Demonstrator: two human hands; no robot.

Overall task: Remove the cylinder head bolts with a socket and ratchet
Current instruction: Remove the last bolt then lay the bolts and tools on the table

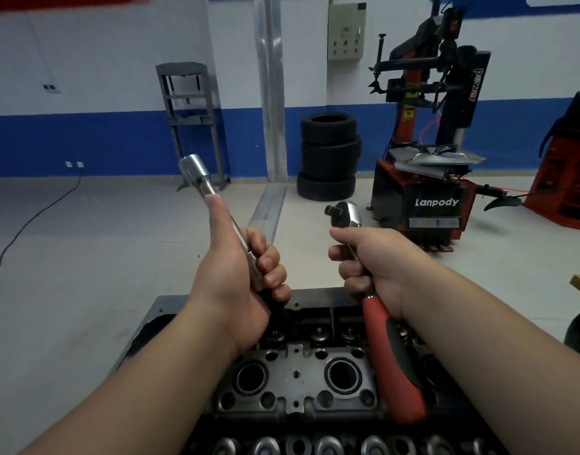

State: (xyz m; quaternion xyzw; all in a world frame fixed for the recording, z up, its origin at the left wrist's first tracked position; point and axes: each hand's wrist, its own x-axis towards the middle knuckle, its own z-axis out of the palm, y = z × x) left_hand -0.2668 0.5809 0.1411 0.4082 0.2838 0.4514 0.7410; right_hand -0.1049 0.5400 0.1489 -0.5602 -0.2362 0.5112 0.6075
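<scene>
Cylinder head (295, 372): lying lowest in view, beneath both forearms, valve springs and round bores showing. Left hand (239, 274): gripping a chrome extension bar with socket (194, 168), thumb lying along the shaft, socket end pointing up and away. Right hand (367, 261): gripping a ratchet (344, 213) just below its head, red-and-black handle (393, 366) slanting down over the cylinder head. The two tools are being held apart, unjoined. Behind: stacked tyres (329, 159), tyre changer (433, 192), standing on the floor.

shiny chrome socket (194, 168), ratchet (391, 353) grip is red and black, wall (85, 93) white with a blue band, black tires (329, 156)
</scene>
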